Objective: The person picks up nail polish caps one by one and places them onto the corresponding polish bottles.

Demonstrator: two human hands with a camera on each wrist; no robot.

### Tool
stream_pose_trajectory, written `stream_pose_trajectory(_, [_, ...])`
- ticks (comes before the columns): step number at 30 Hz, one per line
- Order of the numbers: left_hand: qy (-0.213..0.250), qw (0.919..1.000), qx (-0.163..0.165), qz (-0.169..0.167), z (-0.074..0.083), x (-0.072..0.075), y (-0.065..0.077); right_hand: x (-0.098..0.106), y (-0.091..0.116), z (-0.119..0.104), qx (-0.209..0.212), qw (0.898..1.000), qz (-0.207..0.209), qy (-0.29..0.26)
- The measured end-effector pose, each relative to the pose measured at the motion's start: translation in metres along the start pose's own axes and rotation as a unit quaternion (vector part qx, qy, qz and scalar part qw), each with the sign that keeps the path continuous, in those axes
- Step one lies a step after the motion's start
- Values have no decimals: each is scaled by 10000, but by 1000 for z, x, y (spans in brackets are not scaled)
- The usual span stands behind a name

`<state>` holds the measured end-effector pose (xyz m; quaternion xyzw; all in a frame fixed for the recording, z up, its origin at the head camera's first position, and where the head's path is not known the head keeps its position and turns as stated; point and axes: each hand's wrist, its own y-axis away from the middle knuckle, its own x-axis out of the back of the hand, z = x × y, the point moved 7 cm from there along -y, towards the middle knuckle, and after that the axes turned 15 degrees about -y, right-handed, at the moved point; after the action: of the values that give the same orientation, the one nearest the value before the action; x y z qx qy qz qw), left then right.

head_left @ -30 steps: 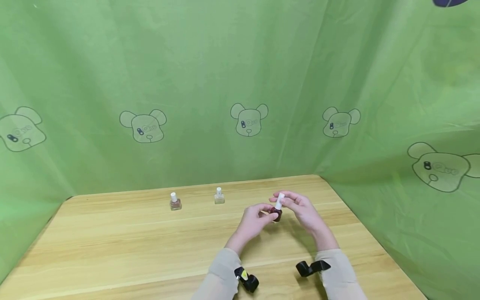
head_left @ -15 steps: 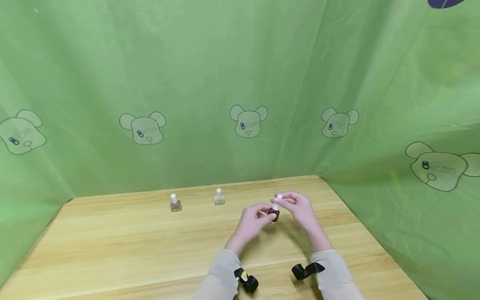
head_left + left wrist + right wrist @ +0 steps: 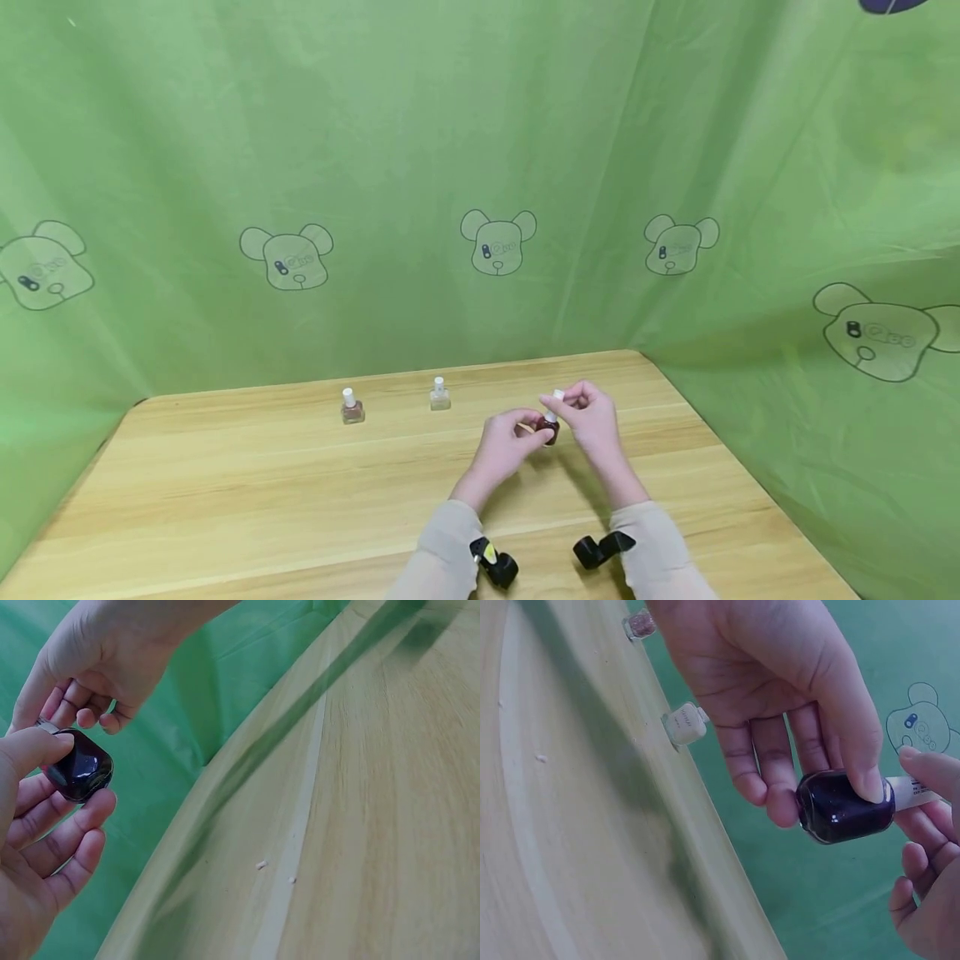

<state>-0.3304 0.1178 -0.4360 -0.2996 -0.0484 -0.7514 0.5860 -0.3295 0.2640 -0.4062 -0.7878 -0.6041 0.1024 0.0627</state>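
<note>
A small nail polish bottle (image 3: pixel 836 814), dark red with a white cap (image 3: pixel 556 400), is held up over the right part of the wooden table. My left hand (image 3: pixel 504 443) grips its glass body between thumb and fingers. The cap is pinched by my right hand (image 3: pixel 594 419), thumb on the near side. In the right wrist view the cap (image 3: pixel 913 792) sits at the bottle's neck, partly behind my fingers. From the left wrist, the glossy glass body shows, and the cap is mostly hidden by my hands.
Two other nail polish bottles stand upright near the table's back edge: a mauve one (image 3: pixel 352 411) and a clear or whitish one (image 3: pixel 439 397). Tiny white crumbs (image 3: pixel 261 865) lie on the table (image 3: pixel 285 492). A green curtain (image 3: pixel 390 150) surrounds the back and sides.
My right hand has turned at the cap, its wrist and forearm swinging left. The bottle has shifted slightly left and stays in my left hand's grip. The other two bottles stand where they were.
</note>
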Motion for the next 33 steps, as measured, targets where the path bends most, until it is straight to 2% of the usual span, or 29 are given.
stream_pose_trajectory(3, [58, 10000, -3, 44, 0, -1, 0, -1, 1, -4, 73, 9999, -91, 122])
stream_pose_trajectory(10, [166, 9998, 101, 108, -3, 0, -2, -2, -1, -10, 353, 9947, -553, 785])
stream_pose_trajectory(18, [415, 9986, 298, 162, -8, 3, -2, 5, -5, -9, 319, 9921, -895, 816])
stream_pose_trajectory(25, [489, 9962, 557, 456, -20, 8, -4, 22, -10, -16, 354, 9968, -641, 307])
stream_pose_trajectory(29, [554, 9944, 672, 604, -27, 11, -6, 35, -13, -18, 283, 9981, -322, -444])
stream_pose_trajectory(33, [564, 9929, 762, 715, -35, 16, -7, 50, -18, -16, 135, 9905, 116, -1361])
